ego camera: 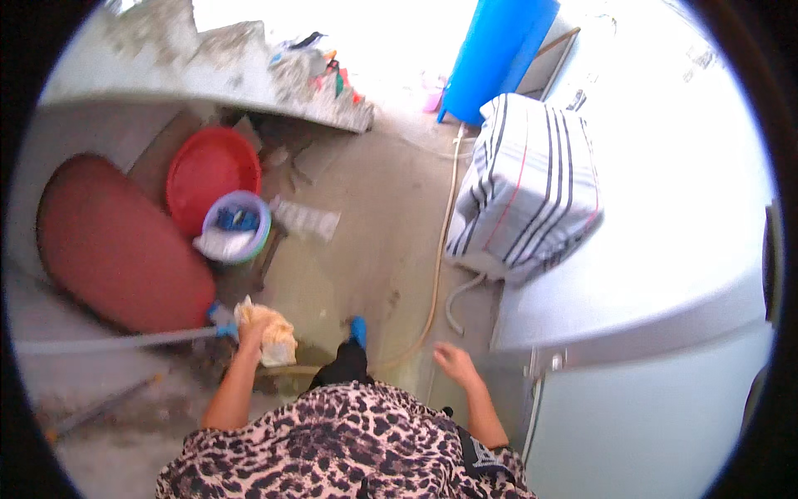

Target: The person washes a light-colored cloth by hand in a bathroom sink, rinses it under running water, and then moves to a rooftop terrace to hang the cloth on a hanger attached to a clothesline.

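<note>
My left hand (pixel 252 330) grips a crumpled yellowish cloth (pixel 278 340) out to the left of my body. Just beside that hand is the blue end of a long pale pole (pixel 143 340); whether the hand touches it I cannot tell. My right hand (pixel 455 363) hangs free at the right, fingers loosely bent, with nothing visible in it. Between the two, a foot in a blue shoe (pixel 358 330) steps on the wet-looking concrete floor (pixel 368 249).
A cream hose (pixel 444 249) runs along the floor, near a striped cloth-covered box-shaped thing (pixel 530 187) with a grey drain hose (pixel 454 309). A blue barrel (pixel 499 56) stands beyond. At left are a reddish oval board (pixel 118 249), red basin (pixel 215 168) and stacked basins (pixel 265 234). A door (pixel 642 411) flanks my right.
</note>
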Available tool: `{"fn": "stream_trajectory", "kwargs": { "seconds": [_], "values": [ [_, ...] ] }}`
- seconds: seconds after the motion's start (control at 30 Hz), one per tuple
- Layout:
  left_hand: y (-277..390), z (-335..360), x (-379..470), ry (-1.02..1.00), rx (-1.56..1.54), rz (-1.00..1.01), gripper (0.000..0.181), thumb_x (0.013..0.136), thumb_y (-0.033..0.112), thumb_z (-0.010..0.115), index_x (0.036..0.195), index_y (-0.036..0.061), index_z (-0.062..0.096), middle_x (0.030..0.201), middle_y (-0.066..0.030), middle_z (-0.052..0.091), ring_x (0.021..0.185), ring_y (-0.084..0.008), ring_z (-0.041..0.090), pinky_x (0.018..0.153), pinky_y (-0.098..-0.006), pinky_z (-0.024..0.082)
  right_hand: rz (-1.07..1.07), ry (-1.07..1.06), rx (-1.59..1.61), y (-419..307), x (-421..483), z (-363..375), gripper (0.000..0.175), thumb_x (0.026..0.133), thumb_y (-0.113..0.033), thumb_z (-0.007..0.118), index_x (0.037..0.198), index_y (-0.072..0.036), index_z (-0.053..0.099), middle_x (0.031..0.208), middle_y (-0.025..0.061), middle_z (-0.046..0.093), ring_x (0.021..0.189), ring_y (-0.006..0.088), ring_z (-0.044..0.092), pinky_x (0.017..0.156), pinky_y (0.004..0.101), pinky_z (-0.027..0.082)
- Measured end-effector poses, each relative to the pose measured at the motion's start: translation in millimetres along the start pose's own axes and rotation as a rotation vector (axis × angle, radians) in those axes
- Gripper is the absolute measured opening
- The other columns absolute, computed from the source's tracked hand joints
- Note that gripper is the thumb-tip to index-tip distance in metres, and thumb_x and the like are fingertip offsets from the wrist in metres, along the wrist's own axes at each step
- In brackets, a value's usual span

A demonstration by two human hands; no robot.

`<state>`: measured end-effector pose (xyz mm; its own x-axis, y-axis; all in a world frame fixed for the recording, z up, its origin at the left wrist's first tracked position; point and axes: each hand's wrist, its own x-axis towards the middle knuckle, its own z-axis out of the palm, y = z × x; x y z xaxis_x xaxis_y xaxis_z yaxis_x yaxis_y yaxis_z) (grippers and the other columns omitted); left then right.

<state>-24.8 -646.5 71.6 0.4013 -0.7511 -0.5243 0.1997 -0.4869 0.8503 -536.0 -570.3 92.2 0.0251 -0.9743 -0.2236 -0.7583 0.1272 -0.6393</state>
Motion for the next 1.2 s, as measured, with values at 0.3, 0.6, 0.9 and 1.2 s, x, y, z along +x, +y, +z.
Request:
{"fn": "stream_trajectory", "kwargs": {
  "seconds": [0.3,0.6,0.9,1.2],
  "values": [
    [238.1,367.0,181.2,-0.521,0.932,0.624,0.052,0.070,0.031,0.077,0.112,0.0071,0.059,0.102,-0.0152,0.067,0.092,-0.0289,0.066,0.078,-0.0398,0.052,0.166,-0.159,0.295,7.7,211.7,-42.1,0.039,0.085,-0.031,0.063,0.111,-0.002,0.063,0.110,0.0183,0.065,0.100,0.0357,0.062,0.086,0.0430,0.049],
    [311.8,521.7,500.3,-0.410,1.186,0.521,0.058,0.080,0.027,0.065,0.128,0.0025,0.044,0.115,-0.0252,0.060,0.107,-0.0404,0.058,0.088,-0.0463,0.047,0.159,-0.097,0.024,15.6,575.0,-163.0,0.037,0.084,-0.030,0.061,0.108,-0.002,0.062,0.090,0.0206,0.067,0.088,0.0368,0.064,0.078,0.0461,0.050],
    [333.9,445.1,650.3,-0.014,1.365,-0.238,0.054,0.076,0.037,0.067,0.116,0.0027,0.056,0.111,-0.0247,0.062,0.104,-0.0394,0.060,0.087,-0.0452,0.048,-0.222,-0.184,-0.103,-68.0,1053.5,-338.5,0.070,0.087,-0.033,0.062,0.143,-0.005,0.030,0.129,0.0211,0.054,0.119,0.0370,0.050,0.100,0.0417,0.041],
    [470.7,666.9,897.1,-0.002,1.243,-0.167,0.052,0.074,0.035,0.070,0.115,0.0052,0.057,0.109,-0.0217,0.063,0.103,-0.0374,0.061,0.085,-0.0440,0.049,-0.399,0.259,-0.119,-137.7,1446.3,-459.9,0.074,0.084,-0.019,0.064,0.143,0.003,0.025,0.132,0.0289,0.042,0.123,0.0432,0.041,0.104,0.0460,0.034]
  ]
}}
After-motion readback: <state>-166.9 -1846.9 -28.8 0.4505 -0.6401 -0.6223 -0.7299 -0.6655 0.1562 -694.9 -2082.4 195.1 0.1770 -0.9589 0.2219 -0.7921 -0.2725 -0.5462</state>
